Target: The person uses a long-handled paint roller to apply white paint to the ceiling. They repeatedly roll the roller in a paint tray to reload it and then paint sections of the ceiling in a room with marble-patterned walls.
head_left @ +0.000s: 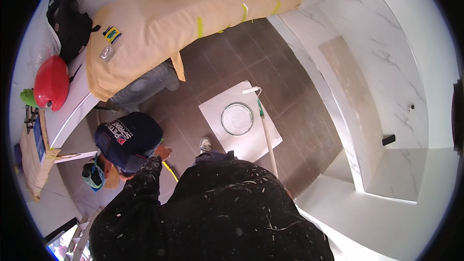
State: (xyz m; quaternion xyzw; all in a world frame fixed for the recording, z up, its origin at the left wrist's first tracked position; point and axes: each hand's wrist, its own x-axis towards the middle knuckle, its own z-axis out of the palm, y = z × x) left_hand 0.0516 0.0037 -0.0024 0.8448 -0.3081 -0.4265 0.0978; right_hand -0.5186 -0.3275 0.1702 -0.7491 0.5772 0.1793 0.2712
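My left hand (163, 152) shows at the end of a black, paint-speckled sleeve (140, 183). It hovers beside a crouching person in a dark blue shirt (128, 137), just above a thin yellow strip (169, 170). Whether the fingers grip anything is unclear. My right hand is hidden behind my body. A paint roller (252, 90) on a long white pole (269, 140) lies slanted across a white sheet (215, 111) on the brown tiled floor. A round white pail (237, 119) stands on that sheet, and my shoe (205, 143) touches the sheet's near edge.
A counter wrapped in tan masking paper (183, 14) with yellow-green tape spans the top, with a grey fan (142, 87) under it. A red hard hat (51, 83) and a black backpack (70, 21) sit at the left. White marbled walls (386, 67) rise on the right. A ladder (79, 234) stands at the lower left.
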